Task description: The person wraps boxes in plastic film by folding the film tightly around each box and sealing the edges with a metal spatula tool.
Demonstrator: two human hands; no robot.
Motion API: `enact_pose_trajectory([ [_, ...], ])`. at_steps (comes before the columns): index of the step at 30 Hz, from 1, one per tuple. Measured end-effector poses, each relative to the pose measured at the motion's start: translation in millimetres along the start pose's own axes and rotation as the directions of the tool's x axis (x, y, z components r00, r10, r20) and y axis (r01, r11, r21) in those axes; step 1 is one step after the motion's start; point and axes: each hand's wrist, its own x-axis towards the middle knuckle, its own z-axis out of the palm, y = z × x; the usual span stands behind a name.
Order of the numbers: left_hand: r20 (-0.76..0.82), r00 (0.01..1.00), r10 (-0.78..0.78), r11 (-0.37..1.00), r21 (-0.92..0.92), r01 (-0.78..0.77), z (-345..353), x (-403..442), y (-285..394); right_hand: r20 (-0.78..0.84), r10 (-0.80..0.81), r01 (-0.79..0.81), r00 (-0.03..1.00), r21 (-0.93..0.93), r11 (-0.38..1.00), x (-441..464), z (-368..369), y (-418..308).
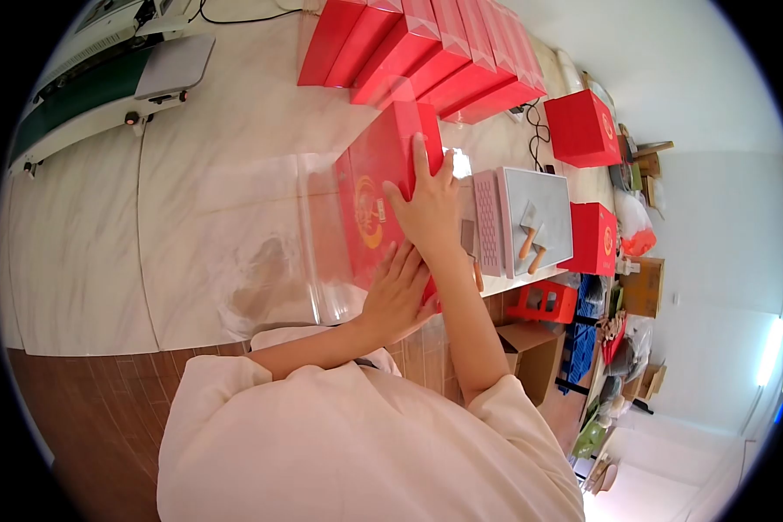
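Note:
A red box (374, 161) with a gold round emblem stands on the marble-patterned table. Clear plastic film (274, 209) extends from its left side over the tabletop. My right hand (426, 204) lies on the box's upper right part, with its fingers spread over the edge and its thumb on the emblem face. Lower down, my left hand (398, 291) rests on the near end of the box, fingers extended and thumb apart. The fingertips of my left hand touch or nearly touch my right wrist.
Several film-wrapped red boxes (409, 52) stand in a row at the back. A machine with a green belt (87, 109) is at the upper left. To the right are a grey-topped case (518, 200) with wooden-handled tools (531, 239), two red boxes (578, 130) and an open carton (531, 348).

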Motion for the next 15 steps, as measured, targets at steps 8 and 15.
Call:
enact_pose_trajectory([
  [8,-0.176,0.967,-0.185,0.816,-0.576,0.051,0.5,-21.8,-39.2,0.021,0.114,-0.113,0.993,-0.038,0.993,4.0,11.0,18.9],
  [15,0.302,0.681,-0.667,0.102,-0.869,0.485,41.4,-91.1,-247.4,0.064,0.013,-0.023,0.998,0.149,0.989,-27.4,-15.6,5.9],
])
